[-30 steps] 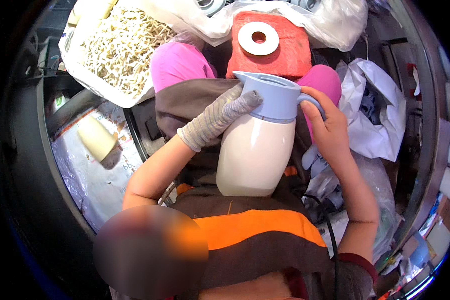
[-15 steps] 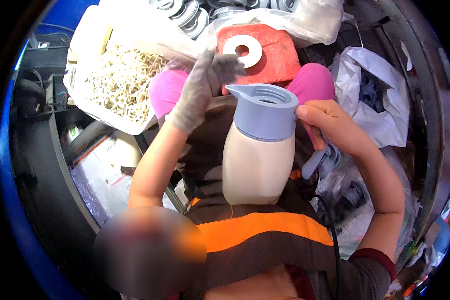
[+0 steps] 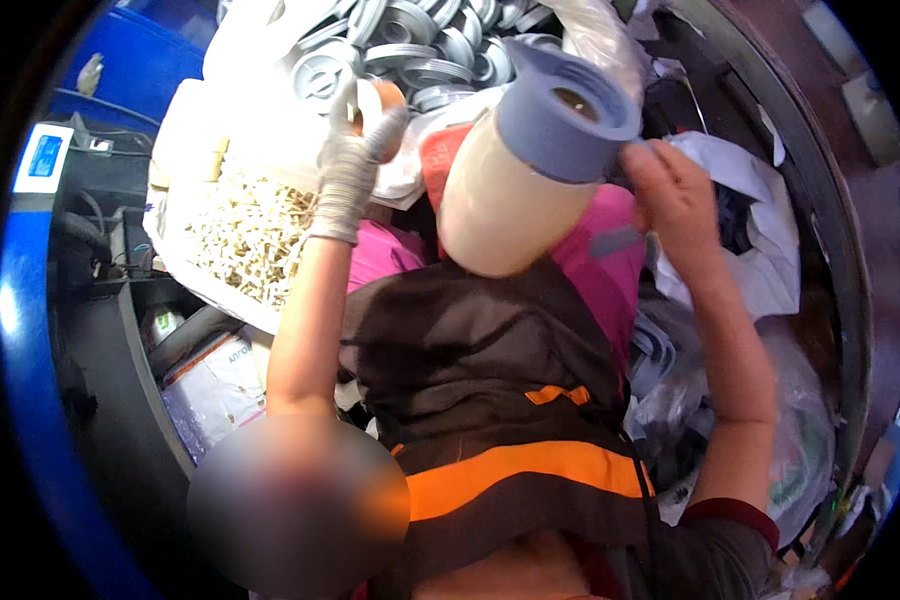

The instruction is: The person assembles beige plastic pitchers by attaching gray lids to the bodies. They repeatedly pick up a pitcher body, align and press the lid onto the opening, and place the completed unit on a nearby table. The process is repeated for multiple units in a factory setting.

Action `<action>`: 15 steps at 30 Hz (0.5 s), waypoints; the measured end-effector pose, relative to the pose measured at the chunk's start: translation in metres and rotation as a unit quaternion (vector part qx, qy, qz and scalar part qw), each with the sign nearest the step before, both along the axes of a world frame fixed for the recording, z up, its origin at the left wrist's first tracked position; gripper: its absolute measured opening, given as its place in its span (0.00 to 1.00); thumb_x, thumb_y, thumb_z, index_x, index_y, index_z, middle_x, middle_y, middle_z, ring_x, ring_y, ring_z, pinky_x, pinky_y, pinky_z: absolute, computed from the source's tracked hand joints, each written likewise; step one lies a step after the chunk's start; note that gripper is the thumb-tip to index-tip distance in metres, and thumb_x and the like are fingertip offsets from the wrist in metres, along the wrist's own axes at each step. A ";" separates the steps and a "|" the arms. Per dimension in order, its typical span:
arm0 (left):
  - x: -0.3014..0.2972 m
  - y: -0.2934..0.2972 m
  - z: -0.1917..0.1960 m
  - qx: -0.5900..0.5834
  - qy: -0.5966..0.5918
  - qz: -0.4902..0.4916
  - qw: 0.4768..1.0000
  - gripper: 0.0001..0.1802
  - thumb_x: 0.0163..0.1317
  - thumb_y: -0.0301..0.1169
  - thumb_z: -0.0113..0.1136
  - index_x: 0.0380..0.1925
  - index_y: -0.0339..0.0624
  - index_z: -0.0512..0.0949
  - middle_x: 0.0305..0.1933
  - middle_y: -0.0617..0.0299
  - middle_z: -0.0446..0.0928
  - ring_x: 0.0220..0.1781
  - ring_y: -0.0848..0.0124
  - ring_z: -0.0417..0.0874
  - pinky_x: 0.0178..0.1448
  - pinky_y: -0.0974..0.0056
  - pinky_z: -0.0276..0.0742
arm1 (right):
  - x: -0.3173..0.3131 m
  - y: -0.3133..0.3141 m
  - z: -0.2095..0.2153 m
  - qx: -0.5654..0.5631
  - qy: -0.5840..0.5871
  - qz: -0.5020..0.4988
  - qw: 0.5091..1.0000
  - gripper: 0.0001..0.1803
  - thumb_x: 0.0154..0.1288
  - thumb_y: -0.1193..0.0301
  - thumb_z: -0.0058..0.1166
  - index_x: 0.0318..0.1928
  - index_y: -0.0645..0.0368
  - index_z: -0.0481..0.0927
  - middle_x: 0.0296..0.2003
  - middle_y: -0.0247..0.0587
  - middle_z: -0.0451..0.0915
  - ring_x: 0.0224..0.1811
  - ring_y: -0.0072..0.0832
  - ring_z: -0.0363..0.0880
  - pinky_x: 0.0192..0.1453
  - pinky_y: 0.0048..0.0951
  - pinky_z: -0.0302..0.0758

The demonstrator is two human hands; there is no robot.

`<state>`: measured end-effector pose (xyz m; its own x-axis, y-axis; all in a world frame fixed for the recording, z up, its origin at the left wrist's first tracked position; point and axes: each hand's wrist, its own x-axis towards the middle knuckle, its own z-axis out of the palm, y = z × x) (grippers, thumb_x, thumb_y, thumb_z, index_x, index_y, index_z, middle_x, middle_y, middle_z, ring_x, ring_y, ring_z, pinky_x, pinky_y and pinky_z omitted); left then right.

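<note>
My right hand is closed at the handle side of a cream vacuum jug with a grey-blue spouted collar. Tilted, the jug hangs above my lap, its open mouth facing up and away. Below my right fingers a grey-blue handle part shows, blurred. My left hand, in a pale knitted glove, is raised at the near edge of a heap of grey lids. Between its thumb and fingers is a small white and orange round piece, partly hidden. A red pad shows behind the jug.
A white sack of small cream pieces lies left of my left forearm. At right are a white bag with dark parts and clear plastic bags. A dark curved edge runs along the right.
My right hand has lifted the jug forward and tilted it, covering most of the red pad. My left hand has moved to the lids. The white ring no longer shows on the pad.
</note>
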<state>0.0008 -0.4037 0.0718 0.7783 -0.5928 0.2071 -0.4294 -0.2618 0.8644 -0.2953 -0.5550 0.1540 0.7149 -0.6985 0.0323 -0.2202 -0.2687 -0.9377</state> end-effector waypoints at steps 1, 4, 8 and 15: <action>0.008 0.004 0.024 -0.076 0.019 -0.037 0.996 0.43 0.49 0.49 0.68 0.64 0.44 0.63 0.52 0.51 0.76 0.54 0.62 0.77 0.57 0.62 0.72 | 0.014 0.001 -0.015 -0.039 0.009 -0.007 0.999 0.21 0.66 0.55 0.51 0.29 0.62 0.77 0.16 0.35 0.70 0.18 0.17 0.69 0.23 0.23 0.67; -0.038 -0.005 0.109 -0.109 0.047 -0.143 0.983 0.40 0.50 0.44 0.69 0.62 0.41 0.65 0.50 0.54 0.76 0.47 0.68 0.79 0.51 0.64 0.76 | 0.046 0.003 -0.054 -0.207 -0.034 0.020 0.977 0.20 0.63 0.54 0.53 0.39 0.61 0.79 0.25 0.49 0.77 0.27 0.37 0.79 0.32 0.35 0.73; -0.061 -0.034 0.108 -0.027 -0.302 -0.174 0.937 0.36 0.42 0.46 0.70 0.53 0.46 0.74 0.41 0.51 0.76 0.42 0.57 0.81 0.47 0.56 0.77 | 0.059 0.012 -0.058 -0.277 -0.029 0.056 0.959 0.23 0.62 0.53 0.54 0.47 0.59 0.78 0.33 0.51 0.80 0.35 0.47 0.79 0.38 0.41 0.74; -0.069 -0.041 0.105 0.120 -0.397 -0.182 0.891 0.37 0.42 0.51 0.68 0.55 0.54 0.74 0.53 0.45 0.72 0.54 0.48 0.74 0.57 0.52 0.72 | 0.044 0.010 -0.061 -0.288 0.010 0.062 0.956 0.26 0.62 0.51 0.53 0.51 0.59 0.72 0.32 0.51 0.80 0.34 0.50 0.80 0.38 0.45 0.75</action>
<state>-0.0679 -0.4446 0.1771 0.1897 -0.8777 0.4400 -0.9753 -0.1168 0.1874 -0.2509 -0.5449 0.0928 0.7952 -0.4794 0.3713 -0.1693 -0.7636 -0.6231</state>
